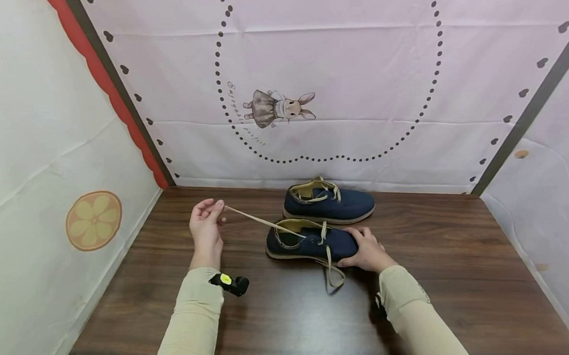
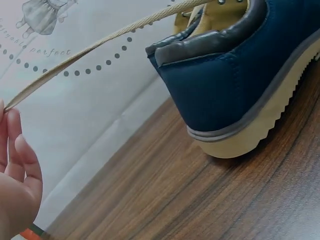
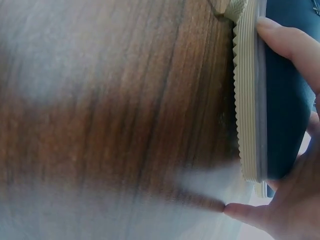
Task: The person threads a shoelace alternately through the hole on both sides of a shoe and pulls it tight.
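Note:
A navy shoe [image 1: 338, 243] with a tan sole lies on the table, its toe to the right. My left hand [image 1: 207, 222] pinches the end of its beige shoelace [image 1: 255, 218] between thumb and finger, off to the left of the heel. The lace runs taut from the shoe's tongue up to those fingers. In the left wrist view the heel [image 2: 210, 95] stands near the stretched lace. My right hand [image 1: 367, 250] grips the toe, thumb on the near side and fingers over the far side. Another length of lace [image 1: 335, 278] hangs loose over the near side onto the table.
Behind it sits a second navy shoe [image 1: 349, 205], its beige laces threaded, close to the back wall. The brown wood-grain table [image 1: 292, 327] is bounded by a printed cloth [image 1: 357, 88] at the back and both sides.

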A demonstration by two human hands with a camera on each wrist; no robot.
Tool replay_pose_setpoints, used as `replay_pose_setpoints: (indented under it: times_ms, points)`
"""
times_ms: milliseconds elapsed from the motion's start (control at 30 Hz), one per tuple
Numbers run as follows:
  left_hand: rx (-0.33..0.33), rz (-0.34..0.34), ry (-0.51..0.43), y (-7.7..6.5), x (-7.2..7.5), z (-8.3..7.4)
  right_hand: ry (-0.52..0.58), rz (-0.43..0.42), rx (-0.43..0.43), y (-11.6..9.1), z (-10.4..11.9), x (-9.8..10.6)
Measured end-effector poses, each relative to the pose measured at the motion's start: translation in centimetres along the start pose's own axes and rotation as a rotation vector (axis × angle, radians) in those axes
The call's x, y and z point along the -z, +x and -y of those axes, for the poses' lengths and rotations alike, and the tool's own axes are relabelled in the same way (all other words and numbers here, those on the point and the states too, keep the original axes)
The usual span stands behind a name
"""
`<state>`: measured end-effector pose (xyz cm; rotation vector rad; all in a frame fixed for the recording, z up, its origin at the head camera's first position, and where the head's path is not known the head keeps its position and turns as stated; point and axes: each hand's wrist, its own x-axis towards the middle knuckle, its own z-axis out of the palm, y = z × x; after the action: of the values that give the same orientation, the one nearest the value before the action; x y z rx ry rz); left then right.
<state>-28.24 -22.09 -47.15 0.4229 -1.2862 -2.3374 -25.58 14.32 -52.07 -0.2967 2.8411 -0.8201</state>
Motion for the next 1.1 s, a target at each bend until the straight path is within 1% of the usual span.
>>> replay_pose_setpoints:
  times_ms: [133,233,267,300,333,400,433,500,533,600,633,667,700,733,800,833,867,900,933,967,1000,1033,1100]
  points:
    - [-0.053,-0.055,-0.015,0.3,0.2,-0.3,0.001,0.004,-0.001,0.0,0.1,0.1]
    - [-0.074,-0.083,-0.030,0.5,0.4,-0.5,0.000,0.008,-0.006,0.1,0.1,0.1]
    - [-0.081,-0.087,-0.014,0.5,0.4,-0.6,-0.001,0.008,-0.005,0.1,0.1,0.1]
    - [-0.081,-0.086,0.013,0.5,0.4,-0.6,-0.002,0.008,-0.004,0.1,0.1,0.1]
    - [-0.075,-0.075,0.067,0.4,0.4,-0.6,-0.002,0.008,-0.003,0.1,0.2,0.2]
    - [-0.056,-0.035,0.221,0.4,0.2,-0.4,-0.005,0.009,-0.002,0.1,0.2,0.3]
    - [-0.044,0.009,0.328,0.4,0.1,-0.2,-0.009,0.007,-0.002,0.1,0.2,0.3]
    - [-0.032,0.132,0.587,0.0,-0.3,0.3,-0.021,0.002,0.001,0.1,0.2,0.3]
    - [-0.042,0.194,0.710,-0.2,-0.6,0.6,-0.031,0.002,0.005,0.1,0.2,0.3]
    - [-0.093,0.316,0.898,-1.1,-1.4,1.4,-0.048,0.004,0.016,0.0,0.2,0.4]
    - [-0.138,0.385,0.964,-1.7,-1.9,1.8,-0.054,0.006,0.023,0.0,0.2,0.4]
    - [-0.198,0.462,1.011,-2.3,-2.4,2.4,-0.055,0.005,0.031,-0.2,0.2,0.6]
    - [-0.236,0.543,1.035,-3.0,-3.0,2.8,-0.045,-0.005,0.042,-0.4,0.4,0.8]
    - [-0.265,0.640,1.044,-3.7,-3.5,3.3,-0.027,-0.028,0.060,-0.6,0.5,1.0]
    - [-0.319,0.846,1.090,-4.9,-4.4,4.0,0.029,-0.089,0.101,-1.3,1.2,1.6]
    - [-0.339,0.940,1.133,-5.4,-4.8,4.3,0.050,-0.108,0.122,-1.7,1.7,1.8]
    - [-0.361,1.016,1.190,-5.8,-5.1,4.5,0.055,-0.121,0.144,-2.0,2.1,2.0]
    - [-0.363,1.066,1.256,-6.2,-5.4,4.7,0.044,-0.126,0.163,-2.4,2.6,1.9]
    - [-0.382,1.097,1.327,-6.5,-5.7,4.8,0.007,-0.122,0.176,-2.7,3.0,1.7]
    - [-0.409,1.108,1.393,-6.7,-5.9,5.0,-0.045,-0.109,0.183,-3.0,3.3,1.3]
    - [-0.414,1.106,1.442,-6.9,-6.1,5.2,-0.110,-0.100,0.193,-3.2,3.5,0.7]
    - [-0.413,1.096,1.470,-6.9,-6.3,5.4,-0.187,-0.103,0.202,-3.4,3.7,-0.1]
    - [-0.385,1.058,1.460,-7.0,-6.6,5.8,-0.324,-0.151,0.220,-3.6,3.8,-1.8]
